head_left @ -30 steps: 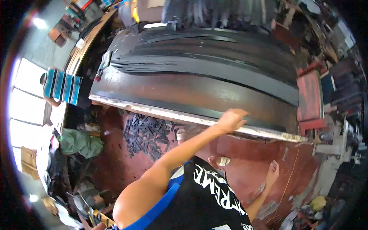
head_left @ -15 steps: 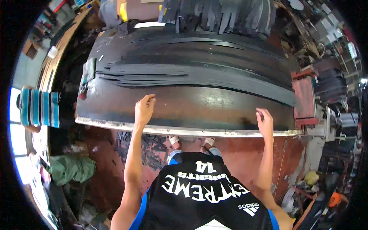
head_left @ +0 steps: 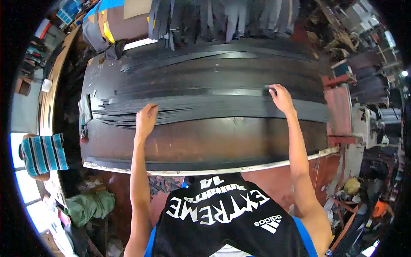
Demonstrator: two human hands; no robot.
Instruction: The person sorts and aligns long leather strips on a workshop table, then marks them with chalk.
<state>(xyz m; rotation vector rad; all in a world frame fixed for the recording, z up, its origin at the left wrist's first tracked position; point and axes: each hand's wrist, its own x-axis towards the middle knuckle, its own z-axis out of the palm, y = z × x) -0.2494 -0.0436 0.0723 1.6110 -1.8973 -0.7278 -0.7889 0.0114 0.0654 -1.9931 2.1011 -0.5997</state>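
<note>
Black strips (head_left: 222, 107) beyond the "EXTREME" and "adidas" jersey (head_left: 201, 233)

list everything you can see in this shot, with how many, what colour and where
strips: many, dark grey to black, lying across the table
draped strips: many, black and grey, table's far side
table: 1, dark with pale near edge, centre
red stand: 1, red, table's right end
scraps: many, dark, on the floor
floor: 1, red, below the table
green bundle: 1, green, lower left
bench: 1, pale wood, left
striped shirt: 1, blue-black-white, on another person, far left
clutter: uncountable, mixed, around the edges
top: 1, black, white lettering, on the wearer
left hand: 1, bare, at strips' left part
right hand: 1, bare, farther right
</note>
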